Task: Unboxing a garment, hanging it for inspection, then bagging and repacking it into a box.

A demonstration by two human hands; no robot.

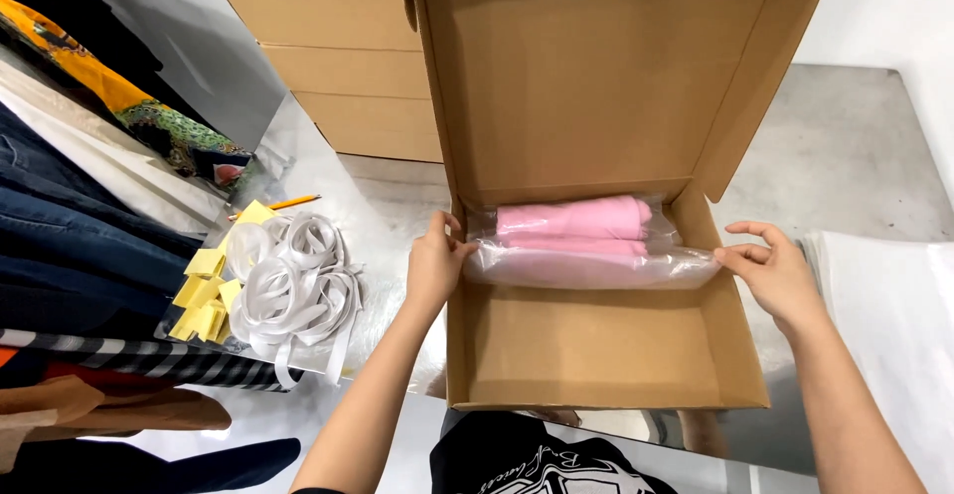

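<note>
Two forearms reach forward, left hand [434, 260] and right hand [770, 267] pinching the bagged pink garment [581, 244] inside the cardboard box [596, 355].

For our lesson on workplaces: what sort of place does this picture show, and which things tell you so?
Probably a clothing packing station. A bagged pink garment lies in an open cardboard box, more flat boxes are stacked behind, and folded clothes with white tape loops lie alongside.

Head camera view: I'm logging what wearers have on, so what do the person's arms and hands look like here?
Both forearms are bare, with no sleeves in view. The left hand and right hand wear no gloves, and no rings, watch or bracelets show. A black top with a white print appears at the bottom edge.
</note>
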